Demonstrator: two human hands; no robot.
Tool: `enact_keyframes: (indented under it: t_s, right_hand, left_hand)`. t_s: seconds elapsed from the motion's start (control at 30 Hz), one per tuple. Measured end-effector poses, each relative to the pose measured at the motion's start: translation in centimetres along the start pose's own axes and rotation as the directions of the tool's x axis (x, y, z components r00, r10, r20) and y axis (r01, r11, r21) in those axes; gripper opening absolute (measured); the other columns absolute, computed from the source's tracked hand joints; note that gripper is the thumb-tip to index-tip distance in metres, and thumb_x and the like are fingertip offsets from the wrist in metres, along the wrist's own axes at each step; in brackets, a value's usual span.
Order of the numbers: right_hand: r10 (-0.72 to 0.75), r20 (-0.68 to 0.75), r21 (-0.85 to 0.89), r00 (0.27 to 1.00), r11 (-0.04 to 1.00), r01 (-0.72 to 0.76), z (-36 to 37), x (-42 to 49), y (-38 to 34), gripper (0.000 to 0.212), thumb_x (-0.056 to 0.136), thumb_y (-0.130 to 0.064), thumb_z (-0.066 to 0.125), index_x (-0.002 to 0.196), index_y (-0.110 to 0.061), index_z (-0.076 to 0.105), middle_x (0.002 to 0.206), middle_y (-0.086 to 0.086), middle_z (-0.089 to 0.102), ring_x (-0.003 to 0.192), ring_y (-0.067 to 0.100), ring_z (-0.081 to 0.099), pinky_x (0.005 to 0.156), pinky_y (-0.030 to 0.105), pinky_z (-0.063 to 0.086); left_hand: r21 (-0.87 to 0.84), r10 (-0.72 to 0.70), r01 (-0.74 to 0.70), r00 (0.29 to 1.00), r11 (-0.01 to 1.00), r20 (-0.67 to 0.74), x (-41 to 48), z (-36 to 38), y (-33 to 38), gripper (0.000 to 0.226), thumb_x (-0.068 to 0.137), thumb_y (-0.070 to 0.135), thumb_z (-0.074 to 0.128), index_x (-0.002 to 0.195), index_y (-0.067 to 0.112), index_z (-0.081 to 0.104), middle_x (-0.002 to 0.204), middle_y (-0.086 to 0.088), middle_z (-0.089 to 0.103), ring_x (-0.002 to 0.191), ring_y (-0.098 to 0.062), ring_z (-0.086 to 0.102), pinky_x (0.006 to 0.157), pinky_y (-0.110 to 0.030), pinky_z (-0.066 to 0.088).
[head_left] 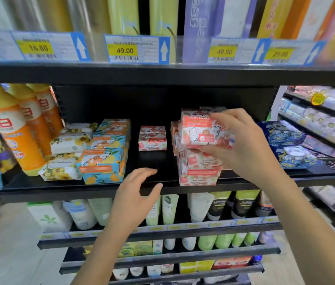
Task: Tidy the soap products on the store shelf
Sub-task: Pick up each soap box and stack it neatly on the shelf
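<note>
Bright, even store light; edges bend and blur, centre fairly sharp.

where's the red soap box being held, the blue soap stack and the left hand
held red box [200,131], head view, on its front face
blue stack [103,159], head view, on the face of the tilted front box
left hand [134,195], head view, on the back of the hand

- Red-and-white cardboard soap box [199,132]: pink fruit print, red label.
- Blue cardboard soap boxes [103,161]: yellow-orange fruit, orange band.
- White soft packs [70,144]: yellow flowers.
- Orange plastic bottles [18,140]: white labels, red characters.
- Black metal shelf [152,163]: plain.
</note>
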State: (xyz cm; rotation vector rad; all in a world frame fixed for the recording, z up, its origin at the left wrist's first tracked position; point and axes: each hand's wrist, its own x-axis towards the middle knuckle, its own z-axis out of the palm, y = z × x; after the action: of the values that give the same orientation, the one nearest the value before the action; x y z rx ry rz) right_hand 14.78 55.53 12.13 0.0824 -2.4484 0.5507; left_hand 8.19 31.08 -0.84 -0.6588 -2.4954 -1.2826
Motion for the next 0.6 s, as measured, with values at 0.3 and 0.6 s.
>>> enact_keyframes:
  t_s: [0.3,0.6]
  right_hand:
    - [0.129,0.106,0.000,0.986,0.992,-0.129,0.5,4.5,2.7,0.073,0.083,-0.033,0.084,0.147,-0.019,0.052,0.142,0.001,0.051,0.108,0.008,0.051,0.089,0.021,0.044]
    - [0.197,0.096,0.077,0.976,0.976,-0.205,1.4,4.8,3.8,0.069,0.080,-0.038,0.085,0.141,-0.023,0.059,0.145,0.001,0.052,0.126,0.020,0.059,0.096,0.029,0.048]
  left_hand:
    - [0.262,0.120,-0.109,0.992,0.959,-0.029,0.0,2.4,-3.1,0.040,0.089,0.033,0.079,0.127,0.025,0.069,0.133,0.010,0.063,0.125,-0.013,0.052,0.112,-0.020,0.019]
    - [0.245,0.125,-0.114,0.992,0.963,-0.032,0.0,2.6,-3.2,0.040,0.089,0.033,0.078,0.128,0.026,0.069,0.134,0.011,0.063,0.125,-0.011,0.051,0.110,-0.016,0.016]
